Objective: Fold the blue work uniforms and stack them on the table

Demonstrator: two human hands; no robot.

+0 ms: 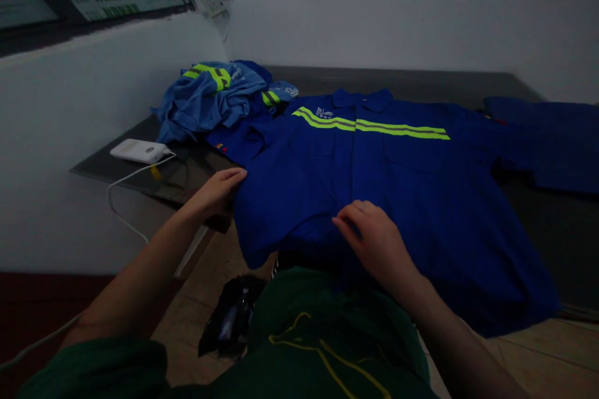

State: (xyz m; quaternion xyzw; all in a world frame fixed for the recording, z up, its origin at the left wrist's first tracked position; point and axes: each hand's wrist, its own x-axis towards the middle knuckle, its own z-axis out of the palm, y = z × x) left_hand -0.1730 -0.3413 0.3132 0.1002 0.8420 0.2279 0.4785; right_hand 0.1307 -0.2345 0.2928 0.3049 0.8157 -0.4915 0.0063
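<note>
A dark blue work shirt (365, 168) with a collar and a yellow-and-grey reflective stripe across the chest lies spread front side up on a dark table. Its lower part hangs over the near edge. My left hand (219, 190) is closed at the side edge of the shirt, below a short sleeve, with the fingertips pressed together on the cloth. Over the lower front, beside the button placket, my right hand (377, 237) is closed with curled fingers, touching the fabric. The cloth between both hands is creased. My right fingertips are partly hidden.
Crumpled blue garments (218, 96) with reflective strips lie at the back left. A white power bank (140, 150) with a white cable (124, 215) sits near the table's left corner. Folded dark blue cloth (568, 146) lies right. A black bag (231, 318) is on the floor.
</note>
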